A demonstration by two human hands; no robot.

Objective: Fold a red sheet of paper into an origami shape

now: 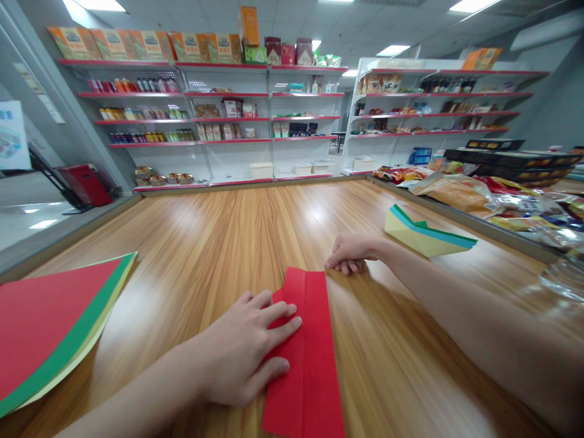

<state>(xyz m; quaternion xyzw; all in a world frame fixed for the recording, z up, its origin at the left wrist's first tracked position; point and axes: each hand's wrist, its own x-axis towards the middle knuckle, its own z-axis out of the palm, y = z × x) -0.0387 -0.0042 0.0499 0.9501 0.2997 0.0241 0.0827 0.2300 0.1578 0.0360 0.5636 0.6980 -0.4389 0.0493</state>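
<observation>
Resting on the creased red paper (pixel 319 353): left hand (pixel 244 340), fingers spread over its left side. Right hand (pixel 353 250): fingers curled at the paper's far right corner; I cannot tell whether they pinch it. Paper lies on the worktop (pixel 219 243), between coloured sheets (pixel 55 322) at left and a folded paper boat (pixel 420 238) at right.

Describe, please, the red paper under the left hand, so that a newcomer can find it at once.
On the wooden table, look to the near middle, where the left hand rests. Beneath it lies the red paper. Unlike the wide red sheet at far left, it is narrow, with a lengthwise crease.
</observation>
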